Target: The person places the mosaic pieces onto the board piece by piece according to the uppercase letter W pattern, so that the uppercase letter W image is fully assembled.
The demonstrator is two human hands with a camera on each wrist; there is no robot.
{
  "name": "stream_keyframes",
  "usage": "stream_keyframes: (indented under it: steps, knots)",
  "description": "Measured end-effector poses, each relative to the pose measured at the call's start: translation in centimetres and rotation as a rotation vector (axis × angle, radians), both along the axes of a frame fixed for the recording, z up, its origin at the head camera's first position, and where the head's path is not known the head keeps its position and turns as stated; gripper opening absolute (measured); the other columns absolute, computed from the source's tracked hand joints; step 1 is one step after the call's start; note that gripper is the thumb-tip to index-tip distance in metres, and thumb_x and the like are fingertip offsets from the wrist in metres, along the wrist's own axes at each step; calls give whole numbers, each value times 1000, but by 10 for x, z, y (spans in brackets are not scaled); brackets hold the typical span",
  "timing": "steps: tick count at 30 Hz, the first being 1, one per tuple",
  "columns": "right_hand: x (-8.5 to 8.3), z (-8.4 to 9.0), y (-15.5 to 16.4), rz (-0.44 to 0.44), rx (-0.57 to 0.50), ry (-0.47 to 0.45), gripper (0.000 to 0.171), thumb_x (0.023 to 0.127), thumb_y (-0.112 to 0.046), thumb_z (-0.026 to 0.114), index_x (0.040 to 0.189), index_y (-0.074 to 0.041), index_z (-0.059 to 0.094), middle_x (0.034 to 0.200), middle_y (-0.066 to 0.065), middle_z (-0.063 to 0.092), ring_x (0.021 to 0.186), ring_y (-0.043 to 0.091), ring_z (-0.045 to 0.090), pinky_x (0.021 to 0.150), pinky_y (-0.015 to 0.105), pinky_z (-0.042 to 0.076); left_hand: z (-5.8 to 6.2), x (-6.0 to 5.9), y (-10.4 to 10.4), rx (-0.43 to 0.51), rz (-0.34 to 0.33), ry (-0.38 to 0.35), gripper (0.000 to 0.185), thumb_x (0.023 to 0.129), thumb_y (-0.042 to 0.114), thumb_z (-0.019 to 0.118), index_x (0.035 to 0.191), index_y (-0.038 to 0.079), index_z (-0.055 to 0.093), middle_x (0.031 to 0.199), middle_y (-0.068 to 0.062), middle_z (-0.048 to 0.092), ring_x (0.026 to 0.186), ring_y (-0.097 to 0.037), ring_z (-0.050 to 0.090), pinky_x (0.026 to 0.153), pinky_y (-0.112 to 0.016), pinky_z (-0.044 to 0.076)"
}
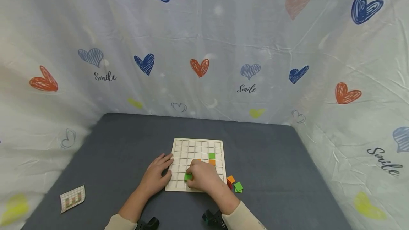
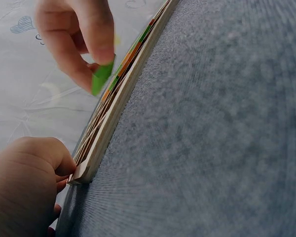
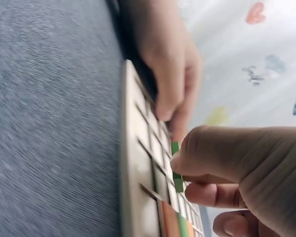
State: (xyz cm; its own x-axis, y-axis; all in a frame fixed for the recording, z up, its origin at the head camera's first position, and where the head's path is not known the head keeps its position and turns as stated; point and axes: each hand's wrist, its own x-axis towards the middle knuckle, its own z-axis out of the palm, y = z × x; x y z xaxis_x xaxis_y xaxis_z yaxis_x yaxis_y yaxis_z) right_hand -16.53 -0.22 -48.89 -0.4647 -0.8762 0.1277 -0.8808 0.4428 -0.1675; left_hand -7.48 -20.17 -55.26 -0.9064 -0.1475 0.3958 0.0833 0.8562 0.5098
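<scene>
Green wooden tile (image 1: 187,176) pinched between thumb and fingertips of the right hand (image 1: 204,175), grip closed down to the tile's thickness. Tile tilted, over the near-left part of the pale wooden grid board (image 1: 183,148); contact with the board not certain.

Left hand (image 1: 156,173) at the board's left edge, fingers loosely extended and touching it, nothing clasped; probably steadying.

On the board, right of centre: a green square (image 1: 212,155), an orange square (image 1: 212,162) on its near side. More orange shows past the right hand, partly hidden. Off the near-right edge, on grey cloth (image 1: 127,134): loose orange (image 1: 231,179), red (image 1: 229,184) and green (image 1: 238,187) pieces. Printed card (image 1: 72,199) well apart at left.

Step in hand, by my reading: seating the tile in a cell. Next move likely calls for levelling it, squaring its edges to the dividers, then releasing.
</scene>
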Motion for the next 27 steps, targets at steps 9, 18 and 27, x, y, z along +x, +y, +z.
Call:
stream_keyframes:
  steps: [9, 18, 27]
  knots:
    - [4, -7, -4, -48, -2, 67, 12, 74, -17, 69, 65, -25, 70, 65, -8, 43, 47, 8, 34, 35, 23, 24, -3, -2, -1, -1, -3, -1, 42, 86, 14, 62, 128, 7, 60, 138, -6, 50, 133, -33, 36, 107, -55, 26]
    - [5, -5, -4, -91, -35, 63, 37, 73, -11, 66, 43, -26, 52, 59, -10, 42, 46, 7, 33, 32, 21, 23, -2, -2, -1, -1, -1, -9, 44, 86, 13, 63, 129, 7, 60, 139, -5, 49, 133, -33, 36, 108, -54, 26]
    - [11, -1, 9, -140, -24, 41, 6, 77, -20, 71, 74, -24, 75, 66, -8, 47, 50, 6, 39, 37, 22, 29, -1, -2, 0, 3, -8, 2, 43, 85, 12, 62, 128, 6, 60, 138, -7, 50, 132, -34, 37, 107, -55, 27]
